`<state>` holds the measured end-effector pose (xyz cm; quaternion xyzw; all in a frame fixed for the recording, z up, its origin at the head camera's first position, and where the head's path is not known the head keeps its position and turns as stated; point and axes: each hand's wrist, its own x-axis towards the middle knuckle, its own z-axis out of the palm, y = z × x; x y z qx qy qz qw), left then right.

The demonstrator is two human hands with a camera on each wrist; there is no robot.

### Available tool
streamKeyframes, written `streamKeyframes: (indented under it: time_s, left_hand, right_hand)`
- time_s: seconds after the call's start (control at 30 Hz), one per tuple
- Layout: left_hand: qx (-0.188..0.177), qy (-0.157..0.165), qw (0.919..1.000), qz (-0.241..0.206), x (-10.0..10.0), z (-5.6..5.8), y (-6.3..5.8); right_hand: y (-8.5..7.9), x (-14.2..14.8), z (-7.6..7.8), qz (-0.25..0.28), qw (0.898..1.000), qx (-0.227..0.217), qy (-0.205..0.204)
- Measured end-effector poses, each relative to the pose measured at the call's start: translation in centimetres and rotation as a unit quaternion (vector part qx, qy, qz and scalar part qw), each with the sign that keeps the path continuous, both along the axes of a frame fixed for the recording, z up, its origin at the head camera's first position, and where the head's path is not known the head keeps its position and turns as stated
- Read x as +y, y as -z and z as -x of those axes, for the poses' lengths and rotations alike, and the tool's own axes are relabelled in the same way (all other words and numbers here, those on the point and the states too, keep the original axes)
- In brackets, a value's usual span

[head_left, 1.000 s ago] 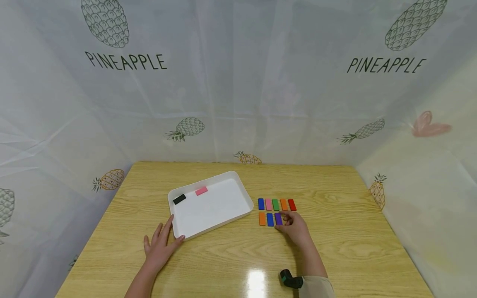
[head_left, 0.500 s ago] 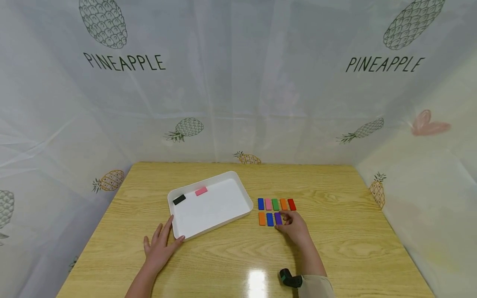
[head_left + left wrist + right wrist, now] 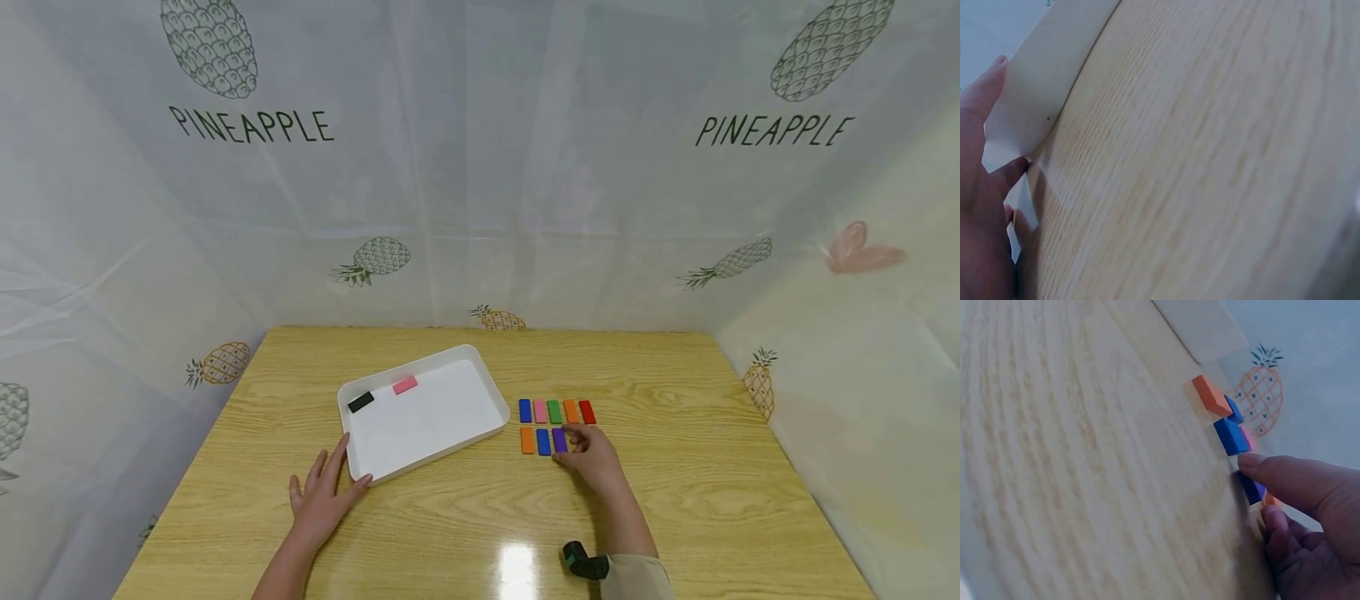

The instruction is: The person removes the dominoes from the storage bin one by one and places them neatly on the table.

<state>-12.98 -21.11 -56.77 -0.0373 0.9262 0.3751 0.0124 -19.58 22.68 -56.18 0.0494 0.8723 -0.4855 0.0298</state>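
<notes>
My left hand [image 3: 318, 504] rests with spread fingers at the near left corner of a white rectangular tray [image 3: 442, 417], index finger and thumb on its outer sides. The left wrist view shows a fingertip against the tray's wall [image 3: 1047, 81]. My right hand [image 3: 597, 462] pinches a flat purple block [image 3: 560, 441] by its far and near ends, between index finger and thumb. That block lies at the right end of the nearer row, beside a blue block [image 3: 543, 442] and an orange block [image 3: 528, 441]. The right wrist view shows the thumb across the purple block's end [image 3: 1251, 487].
Behind that row is another row: a blue block [image 3: 525, 411], a pink block [image 3: 541, 412], a green block [image 3: 554, 412], an orange block [image 3: 572, 412] and a red block [image 3: 587, 412]. Inside the tray lie a black block [image 3: 361, 402] and a pink block [image 3: 405, 384].
</notes>
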Motion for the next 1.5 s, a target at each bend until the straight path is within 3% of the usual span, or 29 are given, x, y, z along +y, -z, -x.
streamKeyframes:
  time_s: [0.23, 0.5, 0.87, 1.03, 1.27, 1.5]
  left_hand:
    - [-0.005, 0.001, 1.0000, 0.001, 0.0, -0.2, -0.3]
    - [-0.008, 0.001, 1.0000, 0.002, 0.0, -0.3, -0.5]
    - [-0.006, 0.002, 1.0000, -0.002, 0.0, -0.2, -0.4]
    - [-0.002, 0.000, 1.0000, -0.005, 0.0, -0.2, -0.4]
    - [-0.001, 0.001, 1.0000, -0.002, -0.1, -0.3, -0.5]
    - [0.007, 0.002, 1.0000, -0.004, -0.1, -0.4, -0.4]
  right_hand:
    - [-2.1, -1.2, -0.2, 0.022, 1.000, -0.003, 0.009]
    - [-4.8, -5.5, -0.3, 0.071, 0.997, 0.023, -0.037]
    - [-5.5, -11.1, 0.0, 0.098, 0.986, 0.046, -0.128]
    - [-6.1, -13.0, 0.4, 0.103, 0.981, 0.034, -0.164]
    - [-6.7, -15.7, 1.8, 0.096, 0.980, 0.029, -0.172]
    - [-5.9, -17.7, 4.1, 0.078, 0.980, 0.038, -0.181]
